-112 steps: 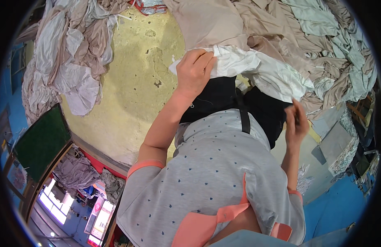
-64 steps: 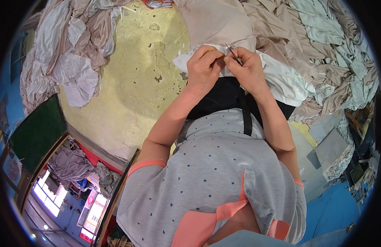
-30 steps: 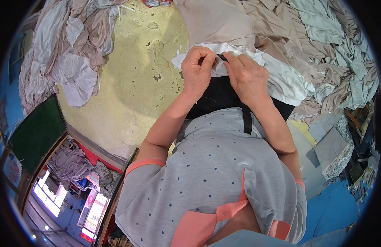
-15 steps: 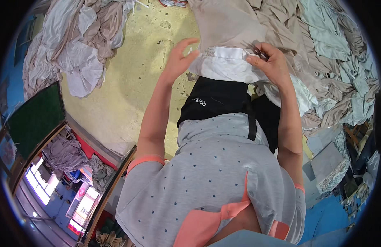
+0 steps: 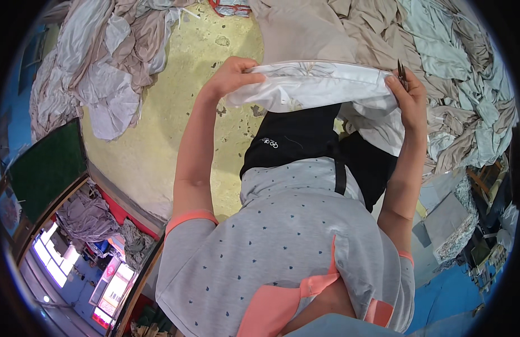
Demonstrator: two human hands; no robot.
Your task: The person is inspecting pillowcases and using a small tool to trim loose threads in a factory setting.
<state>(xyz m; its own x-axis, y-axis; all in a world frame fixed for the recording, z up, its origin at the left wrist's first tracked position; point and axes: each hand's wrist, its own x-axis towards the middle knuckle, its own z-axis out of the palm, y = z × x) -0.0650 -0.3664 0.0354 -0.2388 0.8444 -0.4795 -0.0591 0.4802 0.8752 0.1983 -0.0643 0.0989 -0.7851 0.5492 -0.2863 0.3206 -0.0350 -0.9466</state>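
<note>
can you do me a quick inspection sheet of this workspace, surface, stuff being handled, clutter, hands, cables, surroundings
Surface: yellow surface, worn, with chipped patches.
Job's things: white cloth spread between both hands, with a faint leaf-like pattern; dark pointed tool at the right hand.
Clutter: crumpled fabric heaps at left and right; red and silver packet at the top edge.
Hands: left hand grips the cloth's left end; right hand grips its right end and holds the tool.
Cables: nothing seen near the hands; background too small to tell.
Surroundings: green panel and bright windows at lower left.
</note>
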